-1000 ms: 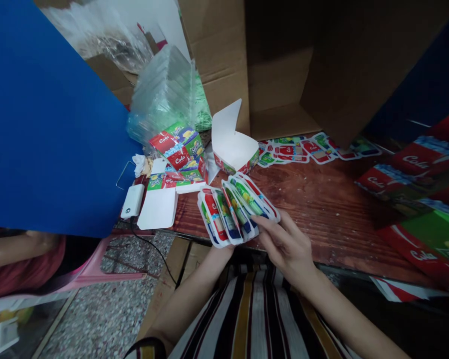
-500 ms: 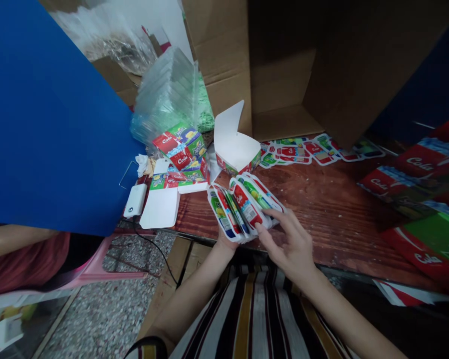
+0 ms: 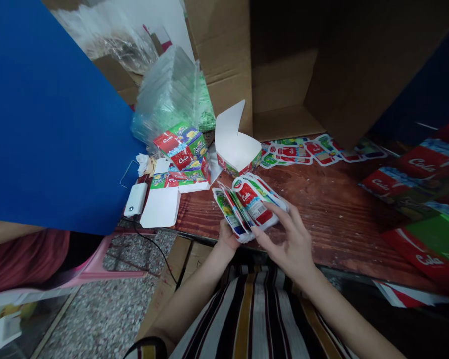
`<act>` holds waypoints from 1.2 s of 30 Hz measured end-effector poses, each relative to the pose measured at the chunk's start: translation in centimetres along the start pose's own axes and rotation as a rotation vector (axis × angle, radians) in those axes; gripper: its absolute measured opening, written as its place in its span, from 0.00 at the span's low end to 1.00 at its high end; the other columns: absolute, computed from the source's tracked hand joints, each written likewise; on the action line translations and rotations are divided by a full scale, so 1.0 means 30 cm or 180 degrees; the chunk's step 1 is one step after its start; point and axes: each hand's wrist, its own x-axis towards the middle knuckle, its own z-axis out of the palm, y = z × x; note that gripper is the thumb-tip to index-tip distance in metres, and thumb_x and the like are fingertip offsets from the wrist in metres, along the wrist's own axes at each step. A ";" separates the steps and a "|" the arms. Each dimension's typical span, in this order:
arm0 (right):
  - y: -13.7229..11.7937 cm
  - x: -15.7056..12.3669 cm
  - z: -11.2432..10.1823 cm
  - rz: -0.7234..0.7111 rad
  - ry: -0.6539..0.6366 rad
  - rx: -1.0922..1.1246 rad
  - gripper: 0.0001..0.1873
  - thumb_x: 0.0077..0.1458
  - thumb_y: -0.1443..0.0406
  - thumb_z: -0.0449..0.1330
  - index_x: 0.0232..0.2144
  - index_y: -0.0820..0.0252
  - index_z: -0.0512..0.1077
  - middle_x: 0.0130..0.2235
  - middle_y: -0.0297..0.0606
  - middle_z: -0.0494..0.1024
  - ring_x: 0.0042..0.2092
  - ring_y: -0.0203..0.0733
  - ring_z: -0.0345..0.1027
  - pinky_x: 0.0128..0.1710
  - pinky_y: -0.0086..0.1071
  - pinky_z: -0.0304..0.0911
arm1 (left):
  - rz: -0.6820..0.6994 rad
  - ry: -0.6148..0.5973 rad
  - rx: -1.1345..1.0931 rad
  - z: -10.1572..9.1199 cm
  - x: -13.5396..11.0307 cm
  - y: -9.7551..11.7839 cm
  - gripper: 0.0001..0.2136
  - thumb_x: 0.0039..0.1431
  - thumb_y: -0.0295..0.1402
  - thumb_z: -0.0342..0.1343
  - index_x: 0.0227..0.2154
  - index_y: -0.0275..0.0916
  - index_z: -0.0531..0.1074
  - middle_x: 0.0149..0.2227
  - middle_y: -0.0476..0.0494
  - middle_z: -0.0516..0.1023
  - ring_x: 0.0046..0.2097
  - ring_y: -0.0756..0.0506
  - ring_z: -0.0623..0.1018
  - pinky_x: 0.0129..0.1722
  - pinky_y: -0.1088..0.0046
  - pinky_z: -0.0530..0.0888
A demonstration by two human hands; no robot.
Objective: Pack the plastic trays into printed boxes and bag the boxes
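Several bottle-shaped soft-drink packets (image 3: 252, 202), printed in red and green with white edges, stand fanned between my hands above the table's front edge. My left hand (image 3: 228, 235) grips the bunch from below on its left side; part of its fingers is hidden behind the packets. On the right side, my right hand (image 3: 290, 232) is closed around the bunch, its thumb and index finger on the front of a red Cola packet. Just beyond them sits a box with its white lid raised (image 3: 239, 149).
Loose packets (image 3: 307, 150) lie along the table's back. Printed boxes (image 3: 183, 152) and a white power bank (image 3: 135, 199) are at left. Stacked Cola boxes (image 3: 426, 164) stand at right, a large carton (image 3: 224, 75) behind. A person in red (image 3: 26, 259) sits beyond a blue panel (image 3: 52, 124).
The fan has parted further, and the red Cola packet now faces up more fully. The left-hand packets have tipped closer together. My right hand has shifted only slightly.
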 end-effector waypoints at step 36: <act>0.061 -0.016 0.013 -0.0571 0.0462 -0.0324 0.30 0.50 0.63 0.67 0.56 0.54 0.68 0.62 0.48 0.64 0.59 0.56 0.65 0.57 0.51 0.65 | -0.0336 0.0032 -0.0669 -0.061 0.029 -0.052 0.12 0.37 0.28 0.61 0.30 0.35 0.78 0.33 0.41 0.83 0.36 0.39 0.81 0.50 0.57 0.73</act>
